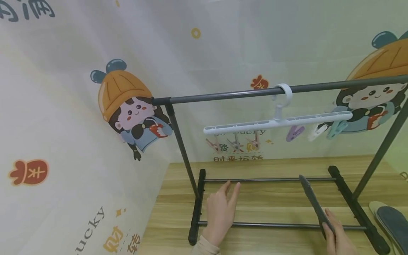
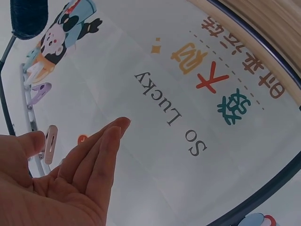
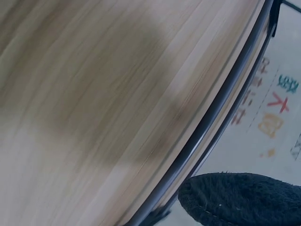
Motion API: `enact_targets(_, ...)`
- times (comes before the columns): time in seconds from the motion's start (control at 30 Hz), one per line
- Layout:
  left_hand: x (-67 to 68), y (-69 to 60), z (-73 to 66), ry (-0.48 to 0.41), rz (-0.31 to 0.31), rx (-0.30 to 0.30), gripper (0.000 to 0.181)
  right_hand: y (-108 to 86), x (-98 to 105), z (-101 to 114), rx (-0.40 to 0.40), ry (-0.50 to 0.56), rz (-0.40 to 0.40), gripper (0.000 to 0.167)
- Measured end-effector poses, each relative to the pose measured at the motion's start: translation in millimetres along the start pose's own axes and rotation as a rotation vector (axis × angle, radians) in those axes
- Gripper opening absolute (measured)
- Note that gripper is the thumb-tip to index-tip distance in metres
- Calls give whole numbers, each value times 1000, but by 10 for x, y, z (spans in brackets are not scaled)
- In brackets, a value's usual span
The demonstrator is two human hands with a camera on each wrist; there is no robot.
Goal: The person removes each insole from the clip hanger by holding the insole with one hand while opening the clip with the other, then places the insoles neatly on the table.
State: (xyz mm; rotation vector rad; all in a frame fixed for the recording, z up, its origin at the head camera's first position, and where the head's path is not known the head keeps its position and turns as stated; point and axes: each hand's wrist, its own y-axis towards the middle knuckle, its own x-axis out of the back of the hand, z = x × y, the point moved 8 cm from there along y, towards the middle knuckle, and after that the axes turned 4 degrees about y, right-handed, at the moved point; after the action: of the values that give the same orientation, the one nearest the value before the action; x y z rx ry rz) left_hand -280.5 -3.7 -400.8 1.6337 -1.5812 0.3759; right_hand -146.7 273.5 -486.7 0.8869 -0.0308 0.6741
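My right hand [image 1: 339, 235] holds a long, thin, dark fuzzy insole [image 1: 313, 202] by its lower end, seen nearly edge-on. Its rounded plush end shows in the left wrist view as a dark pad [image 2: 29, 18] and in the right wrist view as a fuzzy shape [image 3: 242, 197]. Inside the rack's base, my left hand [image 1: 220, 212] is raised with fingers extended and thumb apart, holding nothing. Above both hands, a pale blue hanger [image 1: 248, 126] hooks over the rack's top bar [image 1: 216, 95]. Several clothespins dangle from it, among them a purple clothespin [image 1: 294, 133] and a teal clothespin [image 1: 336, 130].
The black rack's side posts [image 1: 181, 148] slope down to base feet [image 1: 195, 223], joined by low crossbars [image 1: 280, 225]. A beige-edged, dark-topped shoe or insole [image 1: 393, 219] lies at the right on the wood-grain surface [image 1: 271, 200]. Behind hangs a printed curtain [image 1: 63, 106].
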Motion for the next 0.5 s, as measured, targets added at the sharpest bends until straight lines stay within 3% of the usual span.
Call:
enact_targets(0.1,-46,-37,35,17,16,18,63,23,151,-104,-8,25,-34,24)
enact_targets(0.3,-62,-99,73,35,-3,3,57,40,475,-351,-141,-40,-95,35)
enact_targets(0.4,-54,-119,104,44,-3,17,56,35,653,-476,-225,-64,-161,36)
enact_targets(0.5,-38,-137,126,52,-7,13,55,0,814,-736,-373,-115,-168,46)
